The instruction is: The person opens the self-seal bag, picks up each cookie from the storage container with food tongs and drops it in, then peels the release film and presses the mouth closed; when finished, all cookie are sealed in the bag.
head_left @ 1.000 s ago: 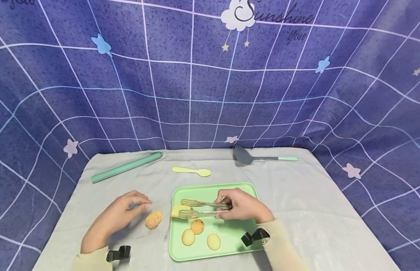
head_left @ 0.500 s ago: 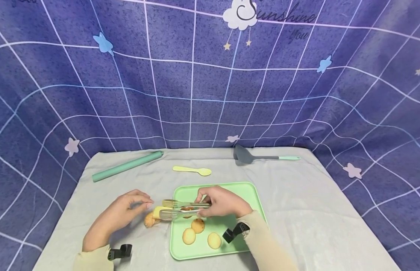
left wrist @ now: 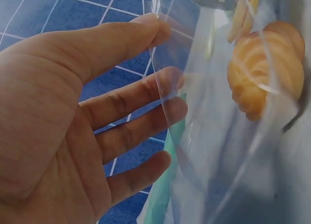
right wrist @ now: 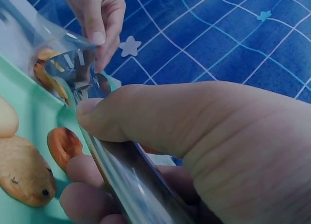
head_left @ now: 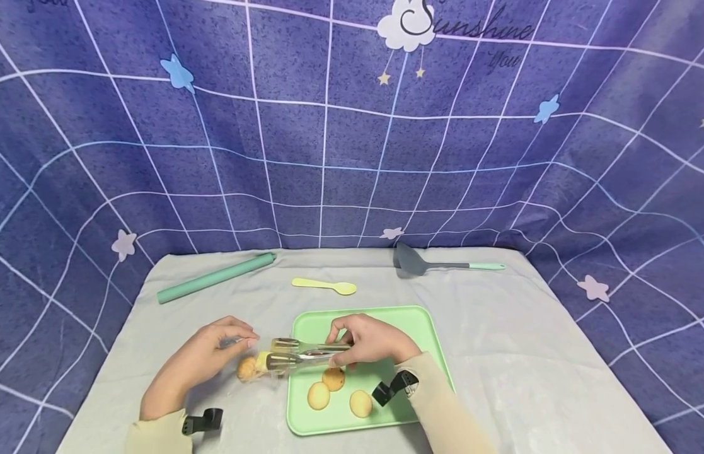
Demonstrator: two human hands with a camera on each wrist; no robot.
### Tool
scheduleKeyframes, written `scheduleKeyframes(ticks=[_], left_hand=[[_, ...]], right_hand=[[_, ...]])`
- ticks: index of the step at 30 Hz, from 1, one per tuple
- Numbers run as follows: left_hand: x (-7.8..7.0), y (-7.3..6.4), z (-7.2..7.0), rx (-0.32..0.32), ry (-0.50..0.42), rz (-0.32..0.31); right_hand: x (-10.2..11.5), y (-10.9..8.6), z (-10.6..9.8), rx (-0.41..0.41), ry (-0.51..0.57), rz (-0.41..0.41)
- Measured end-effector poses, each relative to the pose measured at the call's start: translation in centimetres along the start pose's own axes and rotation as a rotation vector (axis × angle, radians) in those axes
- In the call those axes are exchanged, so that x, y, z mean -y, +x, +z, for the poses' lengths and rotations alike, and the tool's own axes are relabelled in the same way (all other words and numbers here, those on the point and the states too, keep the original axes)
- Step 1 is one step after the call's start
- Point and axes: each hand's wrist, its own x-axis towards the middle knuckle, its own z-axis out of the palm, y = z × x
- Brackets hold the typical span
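My left hand [head_left: 207,353] pinches the rim of a clear plastic bag [left wrist: 209,156] between thumb and index finger; its other fingers lie behind the film. A swirled golden cookie [left wrist: 265,71] rests inside the bag. My right hand [head_left: 374,340] grips metal tongs [head_left: 314,354] between thumb and fingers. The tongs' ends reach left past the tray, at the bag's mouth. A yellow cookie [head_left: 261,360] sits at those ends; whether they still clamp it, I cannot tell. Under the right hand, a ring-shaped brown cookie [right wrist: 64,147] lies on the light green tray [head_left: 408,325].
On the tray lie a dotted cookie [head_left: 333,379] and two pale round cookies, one [head_left: 319,396] beside it and another [head_left: 360,403] to its right. Behind are a green rolling pin [head_left: 215,278], a yellow spoon [head_left: 324,285] and a grey spatula [head_left: 411,261].
My right hand has moved left with the tongs, carrying the yellow cookie from over the tray to the bag's mouth. The left hand has kept its place at the bag.
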Motion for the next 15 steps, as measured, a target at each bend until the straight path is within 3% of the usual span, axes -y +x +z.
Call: scheduleKeyframes(ticks=[7,15], left_hand=[[-0.18,0.02,-0.09,0.042,-0.013,-0.065],[-0.14,0.02,-0.05,0.032,-0.006,-0.026]], right_hand=[[0.19,0.53,0.35,-0.005,0.053,0.024],[0.27,0.62,0.70,0.003,0.075,0.056]])
